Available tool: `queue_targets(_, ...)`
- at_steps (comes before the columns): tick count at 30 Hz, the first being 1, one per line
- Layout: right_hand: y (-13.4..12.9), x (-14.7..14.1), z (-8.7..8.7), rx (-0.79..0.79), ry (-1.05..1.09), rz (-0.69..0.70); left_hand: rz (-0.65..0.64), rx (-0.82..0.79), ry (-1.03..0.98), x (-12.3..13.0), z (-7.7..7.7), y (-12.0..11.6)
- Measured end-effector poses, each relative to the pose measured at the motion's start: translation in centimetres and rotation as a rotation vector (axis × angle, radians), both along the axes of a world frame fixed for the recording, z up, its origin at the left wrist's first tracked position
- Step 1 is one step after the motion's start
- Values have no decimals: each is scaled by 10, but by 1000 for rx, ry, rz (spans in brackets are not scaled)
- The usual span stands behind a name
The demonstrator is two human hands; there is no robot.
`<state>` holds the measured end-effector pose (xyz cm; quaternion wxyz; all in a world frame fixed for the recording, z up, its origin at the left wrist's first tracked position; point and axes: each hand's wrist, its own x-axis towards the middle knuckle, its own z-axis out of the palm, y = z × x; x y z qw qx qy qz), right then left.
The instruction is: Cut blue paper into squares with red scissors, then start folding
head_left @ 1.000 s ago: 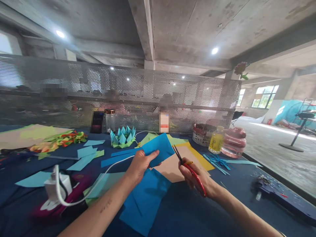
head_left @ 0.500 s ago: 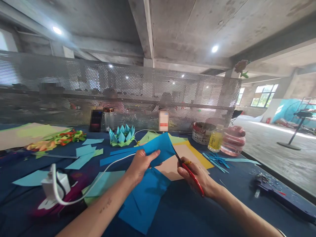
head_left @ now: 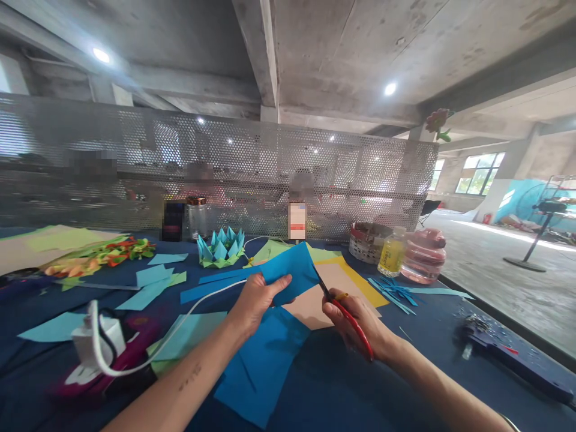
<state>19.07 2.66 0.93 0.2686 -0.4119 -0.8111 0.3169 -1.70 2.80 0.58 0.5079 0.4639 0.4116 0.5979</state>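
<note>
A piece of blue paper (head_left: 292,270) is pinched in my left hand (head_left: 261,300), thumb on top and fingers mostly hidden beneath. My right hand (head_left: 353,318) grips red-handled scissors (head_left: 353,321), their dark blades at the right edge of that paper. I cannot tell whether the blades are parted. Below my hands lies a larger blue sheet (head_left: 265,372), with a thin dark strip or shadow across it. Beige and yellow sheets (head_left: 337,279) spread out behind the scissors. Thin blue paper strips (head_left: 396,294) are heaped to the right.
A folded paper ring with teal points (head_left: 220,252) stands behind the left hand. A white cable (head_left: 189,318) runs from a plug (head_left: 99,345) toward my left wrist. On the right are a basket (head_left: 371,243), a yellow bottle (head_left: 391,255), a pink water container (head_left: 423,258) and a glue gun (head_left: 508,354).
The view has shifted very slightly. My hands, the blue paper and the scissors look nearly the same as before.
</note>
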Motion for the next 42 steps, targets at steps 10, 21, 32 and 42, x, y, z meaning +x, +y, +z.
queue_targets(10, 1, -2, -3, 22, -55, -67, -58, 30, -37, -3, -6, 4)
queue_targets(21, 3, -3, -5, 24, -43, -117, -87, -12, -109, 1, -1, -1)
queue_targets(32, -2, -1, -1, 45, -11, 8, -93, -56, -103, 3, -2, -2)
queue_targets(42, 1, -1, -3, 76, -4, 7, -124, -57, -95, 8, -4, -6)
